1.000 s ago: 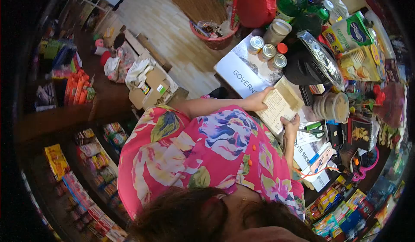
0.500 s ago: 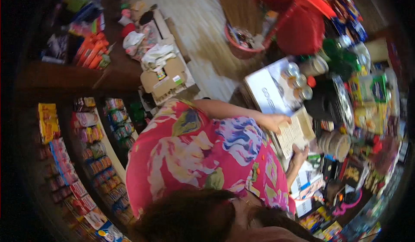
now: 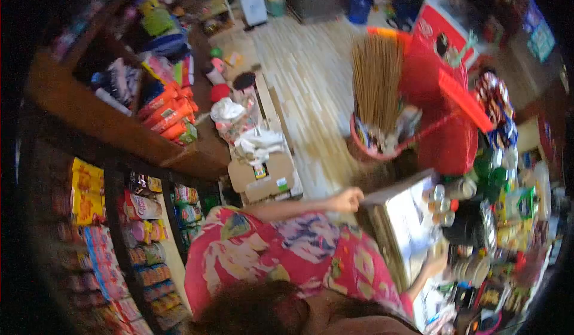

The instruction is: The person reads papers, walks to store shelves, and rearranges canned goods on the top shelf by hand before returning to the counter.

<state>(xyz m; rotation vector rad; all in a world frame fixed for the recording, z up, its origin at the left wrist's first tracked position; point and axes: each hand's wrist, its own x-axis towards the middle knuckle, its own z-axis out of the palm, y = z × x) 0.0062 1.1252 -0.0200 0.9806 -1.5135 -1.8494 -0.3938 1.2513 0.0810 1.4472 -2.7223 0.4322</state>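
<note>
My left hand (image 3: 345, 200) is stretched out past the front of the pink floral dress (image 3: 299, 239), with its fingers curled into a fist. Whatever it may hold is hidden. Just right of it is the near edge of a flat white box with a printed side (image 3: 409, 218) on the counter. Beside that box's lower end is my right hand (image 3: 434, 262), blurred, so its fingers and any grip cannot be made out. Small glass jars (image 3: 441, 206) stand on the box's far side. The open notebook from before cannot be made out.
A stick broom (image 3: 376, 81) stands in a pink bin (image 3: 373, 149) beside a red chair (image 3: 442, 113). Packet shelves (image 3: 149, 233) line the left. A cardboard box (image 3: 263, 176) with cloths sits at the centre left. Stacked round containers (image 3: 469, 270) stand on the counter.
The view has swung, so the surroundings sit lower in the picture. My left hand has left the notebook and drawn away from the counter. The right hand remains by the box.
</note>
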